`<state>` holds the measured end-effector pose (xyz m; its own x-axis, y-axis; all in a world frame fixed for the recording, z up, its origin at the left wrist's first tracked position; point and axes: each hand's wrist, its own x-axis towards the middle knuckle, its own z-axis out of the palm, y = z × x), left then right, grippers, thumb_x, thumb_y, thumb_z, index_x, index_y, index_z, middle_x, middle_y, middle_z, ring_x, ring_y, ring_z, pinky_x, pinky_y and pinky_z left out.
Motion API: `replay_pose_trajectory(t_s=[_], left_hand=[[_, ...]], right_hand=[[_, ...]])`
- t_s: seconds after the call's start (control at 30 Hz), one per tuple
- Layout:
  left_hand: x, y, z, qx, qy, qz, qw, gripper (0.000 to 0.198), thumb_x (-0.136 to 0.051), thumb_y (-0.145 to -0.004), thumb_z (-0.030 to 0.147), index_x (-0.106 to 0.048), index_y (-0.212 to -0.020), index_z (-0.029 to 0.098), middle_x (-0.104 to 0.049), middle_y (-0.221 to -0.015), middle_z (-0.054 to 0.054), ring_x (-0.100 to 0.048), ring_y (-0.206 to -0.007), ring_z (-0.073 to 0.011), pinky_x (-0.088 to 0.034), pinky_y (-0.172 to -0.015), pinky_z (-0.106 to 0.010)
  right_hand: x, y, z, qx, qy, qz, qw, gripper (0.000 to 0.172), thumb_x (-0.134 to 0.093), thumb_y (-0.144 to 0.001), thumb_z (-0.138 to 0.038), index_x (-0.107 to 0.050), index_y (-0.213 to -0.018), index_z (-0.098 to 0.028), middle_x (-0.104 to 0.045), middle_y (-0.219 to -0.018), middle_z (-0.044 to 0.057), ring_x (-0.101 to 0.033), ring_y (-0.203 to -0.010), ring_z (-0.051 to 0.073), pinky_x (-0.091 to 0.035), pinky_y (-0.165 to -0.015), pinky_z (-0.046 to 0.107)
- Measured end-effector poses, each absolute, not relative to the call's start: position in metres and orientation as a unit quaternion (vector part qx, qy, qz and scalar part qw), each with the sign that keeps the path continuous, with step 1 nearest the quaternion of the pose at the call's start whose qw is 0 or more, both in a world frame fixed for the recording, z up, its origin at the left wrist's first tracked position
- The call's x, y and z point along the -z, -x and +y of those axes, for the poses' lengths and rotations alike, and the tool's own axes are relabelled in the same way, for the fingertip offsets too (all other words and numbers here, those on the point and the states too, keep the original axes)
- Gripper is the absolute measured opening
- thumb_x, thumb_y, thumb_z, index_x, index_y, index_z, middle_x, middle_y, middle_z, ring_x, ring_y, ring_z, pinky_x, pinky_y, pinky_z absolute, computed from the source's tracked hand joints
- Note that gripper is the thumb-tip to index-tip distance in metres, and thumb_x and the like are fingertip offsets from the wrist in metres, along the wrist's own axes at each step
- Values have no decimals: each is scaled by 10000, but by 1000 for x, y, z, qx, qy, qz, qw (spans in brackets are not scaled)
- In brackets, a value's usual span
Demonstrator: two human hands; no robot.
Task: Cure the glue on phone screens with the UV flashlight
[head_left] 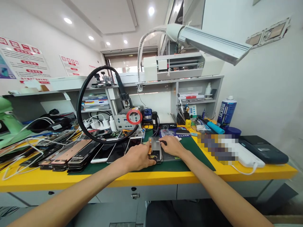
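An opened phone (pixel 156 148) lies on the dark green mat (pixel 194 151), its metal-grey and black insides showing. At its left edge, my left hand (pixel 139 155) is closed on it, thumb by the lower corner and fingers higher up. Beside those fingertips shows a narrow orange strip (pixel 150 150), perhaps a flex cable. My right hand (pixel 174 145) reaches the phone's upper right edge with thumb and fingers bent together. Something small and dark shows between them; what it is I cannot make out. A perforated dark plate (pixel 170 157) lies partly under my right hand.
Several phones (pixel 101 154) and stacks of phone parts (pixel 82 154) lie left. A thick black hose (pixel 79 101) loops from a grey station (pixel 124 121) behind. Right are a blue spray can (pixel 226 112), a white device (pixel 246 153) and a black case (pixel 265 149). A lamp (pixel 213 42) hangs overhead.
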<state>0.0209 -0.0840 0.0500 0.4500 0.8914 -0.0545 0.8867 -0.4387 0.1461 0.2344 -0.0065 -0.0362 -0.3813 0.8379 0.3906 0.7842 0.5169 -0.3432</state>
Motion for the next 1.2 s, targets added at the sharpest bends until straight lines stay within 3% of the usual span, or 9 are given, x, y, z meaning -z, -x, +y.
replay_pose_trajectory(t_s=[0.1, 0.3, 0.5, 0.63, 0.8, 0.93, 1.2], left_hand=[[-44, -23, -85, -20, -852, 521, 39, 549, -607, -826, 560, -566, -1203, 162, -732, -957, -152, -704, -825, -367, -461, -633, -369], [-34, -22, -83, -15, -861, 509, 5, 422, -584, -849, 518, -622, -1087, 172, -739, -973, -163, -713, -879, -407, -504, -697, -425], [-29, -19, -77, 8, -861, 508, 6, 485, -608, -835, 484, -594, -1204, 170, -730, -1055, -168, -714, -892, -417, -512, -685, -447], [-27, -16, -74, 7, -858, 513, 30, 493, -623, -829, 468, -590, -1223, 174, -726, -1061, -183, -708, -931, -425, -501, -690, -426], [-30, -14, -75, 5, -849, 526, 52, 634, -640, -819, 433, -528, -1357, 117, -724, -989, -206, -709, -896, -415, -478, -654, -385], [-29, -14, -76, 1, -846, 530, 59, 605, -640, -821, 406, -545, -1346, 119, -723, -1003, -208, -709, -892, -405, -464, -640, -366], [-21, -9, -80, -27, -849, 526, 48, 619, -601, -853, 417, -499, -1407, 160, -727, -855, -129, -713, -835, -357, -411, -607, -318]], right_hand=[[36, -235, -6, -54, 488, -830, 264, 309, -584, -996, -417, -626, -1182, -175, -625, -1210, 82, -622, -1076, 189, -542, -969, 416], [37, -233, -6, -68, 496, -825, 262, 314, -587, -995, -419, -625, -1183, -171, -627, -1197, 80, -626, -1061, 187, -546, -958, 412], [31, -233, -5, -73, 532, -791, 295, 325, -581, -998, -410, -610, -1233, -188, -596, -1282, 92, -603, -1137, 204, -528, -1004, 435], [19, -225, 6, -88, 585, -753, 289, 338, -582, -997, -414, -600, -1248, -188, -589, -1287, 93, -602, -1133, 207, -535, -990, 429], [11, -203, 24, -146, 630, -731, 216, 346, -604, -983, -426, -614, -1203, -159, -619, -1201, 75, -631, -1030, 192, -573, -886, 373], [18, -193, 24, -145, 639, -729, 198, 344, -609, -980, -420, -612, -1213, -166, -611, -1227, 82, -623, -1061, 196, -562, -914, 388], [23, -195, 24, -129, 645, -728, 194, 332, -602, -984, -427, -622, -1196, -172, -616, -1221, 76, -624, -1057, 196, -561, -917, 383]])
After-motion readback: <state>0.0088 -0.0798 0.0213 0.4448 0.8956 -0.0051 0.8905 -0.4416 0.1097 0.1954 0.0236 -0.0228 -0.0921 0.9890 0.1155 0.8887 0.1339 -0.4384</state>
